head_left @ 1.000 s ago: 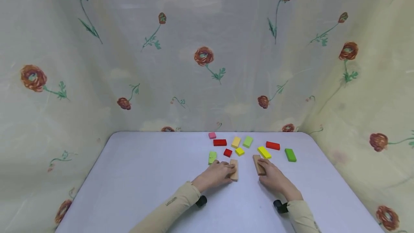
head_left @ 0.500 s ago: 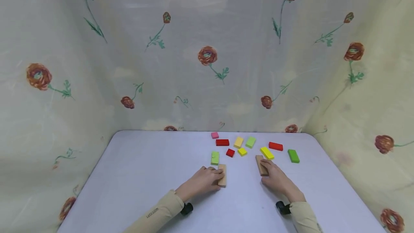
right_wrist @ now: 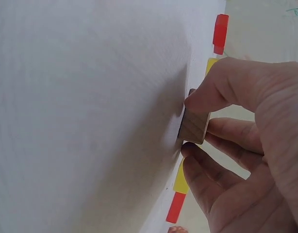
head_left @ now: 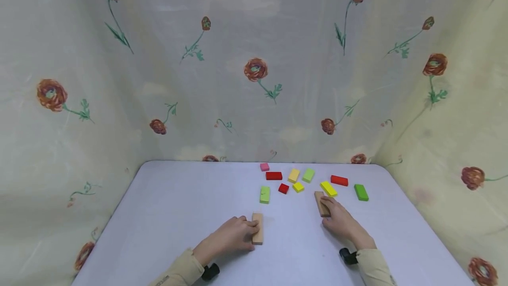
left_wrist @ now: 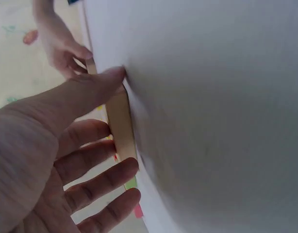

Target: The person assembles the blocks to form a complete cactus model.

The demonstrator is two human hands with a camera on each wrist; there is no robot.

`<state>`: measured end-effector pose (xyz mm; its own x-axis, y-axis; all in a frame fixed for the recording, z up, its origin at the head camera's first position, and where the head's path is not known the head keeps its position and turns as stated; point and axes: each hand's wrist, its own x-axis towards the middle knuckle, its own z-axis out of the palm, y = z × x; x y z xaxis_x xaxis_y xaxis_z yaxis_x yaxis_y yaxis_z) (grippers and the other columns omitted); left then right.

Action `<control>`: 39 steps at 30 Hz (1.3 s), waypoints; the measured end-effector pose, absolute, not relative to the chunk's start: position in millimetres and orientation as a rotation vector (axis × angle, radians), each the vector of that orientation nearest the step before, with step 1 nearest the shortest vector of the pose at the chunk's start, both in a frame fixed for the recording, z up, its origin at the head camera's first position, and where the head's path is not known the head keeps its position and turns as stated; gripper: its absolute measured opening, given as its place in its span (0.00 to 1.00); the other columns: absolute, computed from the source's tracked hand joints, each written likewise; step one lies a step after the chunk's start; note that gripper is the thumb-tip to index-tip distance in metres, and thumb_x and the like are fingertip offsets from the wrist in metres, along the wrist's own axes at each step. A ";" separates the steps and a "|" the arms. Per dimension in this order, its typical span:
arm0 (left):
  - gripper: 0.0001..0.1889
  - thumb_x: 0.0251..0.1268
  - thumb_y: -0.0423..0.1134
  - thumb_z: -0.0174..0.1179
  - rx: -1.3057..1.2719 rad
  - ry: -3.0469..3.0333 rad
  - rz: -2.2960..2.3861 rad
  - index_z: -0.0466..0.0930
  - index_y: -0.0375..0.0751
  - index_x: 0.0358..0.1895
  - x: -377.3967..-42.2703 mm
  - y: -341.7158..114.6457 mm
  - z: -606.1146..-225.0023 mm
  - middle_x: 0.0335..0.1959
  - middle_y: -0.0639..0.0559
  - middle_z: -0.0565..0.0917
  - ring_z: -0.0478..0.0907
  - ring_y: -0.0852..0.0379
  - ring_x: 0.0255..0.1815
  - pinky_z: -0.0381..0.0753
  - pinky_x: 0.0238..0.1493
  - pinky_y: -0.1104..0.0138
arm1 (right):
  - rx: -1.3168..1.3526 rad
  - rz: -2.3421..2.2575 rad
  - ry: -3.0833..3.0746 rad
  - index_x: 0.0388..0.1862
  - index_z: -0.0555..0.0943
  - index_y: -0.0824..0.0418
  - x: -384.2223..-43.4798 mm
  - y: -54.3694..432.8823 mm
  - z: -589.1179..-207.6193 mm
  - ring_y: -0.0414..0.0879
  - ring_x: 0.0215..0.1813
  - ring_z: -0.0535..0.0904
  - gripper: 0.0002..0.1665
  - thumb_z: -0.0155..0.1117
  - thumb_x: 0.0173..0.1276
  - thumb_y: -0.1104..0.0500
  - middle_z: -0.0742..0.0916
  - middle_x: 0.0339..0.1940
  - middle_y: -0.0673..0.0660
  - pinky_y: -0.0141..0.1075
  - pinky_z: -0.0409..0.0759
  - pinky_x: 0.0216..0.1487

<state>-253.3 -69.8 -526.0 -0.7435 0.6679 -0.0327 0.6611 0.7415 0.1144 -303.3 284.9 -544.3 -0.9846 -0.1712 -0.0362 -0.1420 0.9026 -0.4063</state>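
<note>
My left hand [head_left: 234, 235] holds a pale wooden block [head_left: 257, 229], which lies lengthwise away from me on the white table. In the left wrist view the thumb is at the near end of that wooden block [left_wrist: 121, 124], and the fingers spread along its side. To the right, my right hand [head_left: 342, 220] grips a second, browner wooden block [head_left: 320, 204] that lies slightly slanted. The right wrist view shows the thumb and fingers around the end of this brown block [right_wrist: 193, 125]. The far parts of both blocks are partly covered by fingers.
Beyond the hands lie several small coloured blocks: a light green block [head_left: 264, 194], a red cube [head_left: 283, 188], a yellow block [head_left: 328, 188] near the right hand, and a green block [head_left: 361, 192]. A flowered curtain [head_left: 254, 100] surrounds the white table [head_left: 178, 202].
My left hand has drawn the pale wooden block leftward and toward me, away from the brown one. The right hand and its block stay in place; the whole view shifted slightly.
</note>
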 end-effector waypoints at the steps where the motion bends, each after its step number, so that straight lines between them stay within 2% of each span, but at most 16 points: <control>1: 0.28 0.52 0.57 0.69 1.110 2.870 0.136 0.81 0.54 0.58 -249.4 -70.5 -526.1 0.62 0.58 0.79 0.78 0.59 0.51 0.77 0.44 0.67 | -0.247 -0.629 2.997 0.70 0.64 0.69 -303.3 284.7 -544.4 0.65 0.68 0.67 0.39 0.65 0.60 0.63 0.67 0.71 0.69 0.58 0.68 0.64; 7: 0.31 0.49 0.63 0.67 1.141 2.907 0.026 0.80 0.56 0.58 -219.1 -69.2 -528.0 0.61 0.59 0.79 0.77 0.61 0.49 0.75 0.41 0.68 | -0.224 -0.627 2.991 0.70 0.65 0.68 -302.9 284.8 -546.2 0.65 0.67 0.67 0.39 0.65 0.60 0.62 0.67 0.71 0.68 0.59 0.69 0.63; 12: 0.36 0.47 0.71 0.62 1.273 2.940 -0.085 0.80 0.57 0.58 -195.9 -62.5 -528.8 0.59 0.60 0.80 0.75 0.63 0.43 0.71 0.35 0.71 | -0.215 -0.636 2.994 0.70 0.65 0.68 -302.8 286.5 -546.0 0.65 0.68 0.66 0.39 0.65 0.60 0.61 0.67 0.71 0.68 0.59 0.68 0.64; 18: 0.26 0.56 0.64 0.60 1.449 2.911 -0.006 0.82 0.57 0.56 -179.0 -59.4 -526.9 0.55 0.61 0.83 0.74 0.67 0.36 0.62 0.26 0.75 | -0.196 -0.642 2.990 0.71 0.64 0.68 -300.3 285.1 -545.0 0.65 0.68 0.66 0.40 0.65 0.60 0.62 0.66 0.72 0.68 0.60 0.68 0.63; 23: 0.29 0.57 0.70 0.54 1.560 2.934 0.071 0.84 0.58 0.54 -177.1 -66.7 -532.7 0.53 0.62 0.84 0.73 0.68 0.32 0.54 0.23 0.78 | -0.179 -0.644 2.977 0.71 0.64 0.67 -300.0 282.6 -545.2 0.65 0.68 0.65 0.40 0.65 0.61 0.62 0.65 0.73 0.67 0.60 0.68 0.64; 31: 0.29 0.58 0.70 0.53 1.506 2.864 0.122 0.82 0.59 0.56 -180.4 -69.2 -533.0 0.55 0.62 0.83 0.72 0.69 0.31 0.56 0.24 0.78 | -0.183 -0.643 2.978 0.71 0.64 0.67 -302.1 282.3 -543.4 0.66 0.68 0.65 0.40 0.66 0.61 0.62 0.65 0.73 0.67 0.60 0.67 0.64; 39: 0.26 0.61 0.68 0.51 1.522 2.838 0.052 0.82 0.60 0.55 -180.3 -68.5 -532.2 0.56 0.65 0.81 0.73 0.68 0.32 0.58 0.24 0.77 | -0.241 -0.657 2.990 0.71 0.64 0.68 -302.6 285.1 -544.6 0.66 0.68 0.66 0.39 0.65 0.60 0.63 0.66 0.72 0.68 0.60 0.67 0.64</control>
<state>-180.3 -68.5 -532.2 -0.5511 0.8301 0.0847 0.8327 0.5537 -0.0086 -302.6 285.1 -544.6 -0.9852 -0.1680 -0.0354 -0.1377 0.8961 -0.4219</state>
